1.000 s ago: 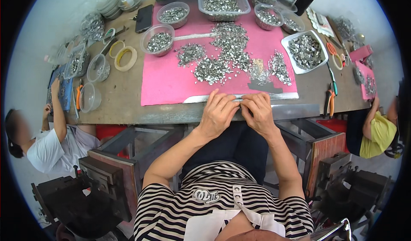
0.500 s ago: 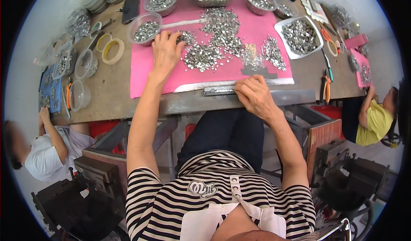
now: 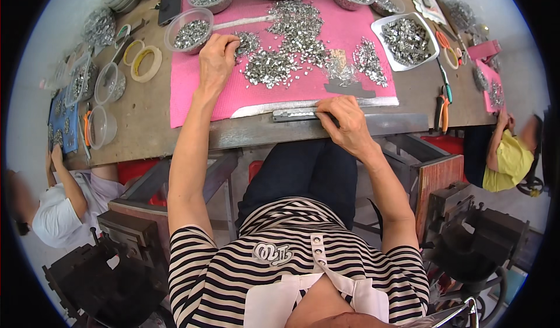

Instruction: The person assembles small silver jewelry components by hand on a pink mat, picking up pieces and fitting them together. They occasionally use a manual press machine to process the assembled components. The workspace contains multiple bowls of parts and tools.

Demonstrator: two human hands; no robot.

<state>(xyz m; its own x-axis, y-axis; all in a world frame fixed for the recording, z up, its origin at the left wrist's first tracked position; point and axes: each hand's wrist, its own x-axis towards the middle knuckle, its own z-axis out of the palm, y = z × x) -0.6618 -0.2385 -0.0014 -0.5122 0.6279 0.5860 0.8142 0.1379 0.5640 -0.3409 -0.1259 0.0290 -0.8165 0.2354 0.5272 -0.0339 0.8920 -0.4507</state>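
Note:
My left hand (image 3: 216, 62) is over the pink mat (image 3: 189, 97), its fingers bent together in a pinch; what they hold, if anything, is too small to make out. Just right of the fingertips lies a little heap of small silvery metal pieces (image 3: 248, 43). My right hand (image 3: 345, 124) has curled fingers gripping the right end of a narrow grey metal bar (image 3: 284, 117) at the table's front edge. Along the bar's top runs a row of shiny pieces. Larger heaps of metal pieces (image 3: 270, 69) spread across the middle of the mat.
A clear tub of pieces (image 3: 192, 34) stands beyond my left hand, a white square dish (image 3: 405, 67) on the right. Tape rolls (image 3: 146, 64) lie at left, orange-handled pliers (image 3: 445, 115) at right. People in white (image 3: 67, 211) and yellow (image 3: 506, 165) sit at either side.
My left hand has drawn slightly left off the small heap, its fingers closing together. My right hand stays at the bar's end. The whole view has shifted a little.

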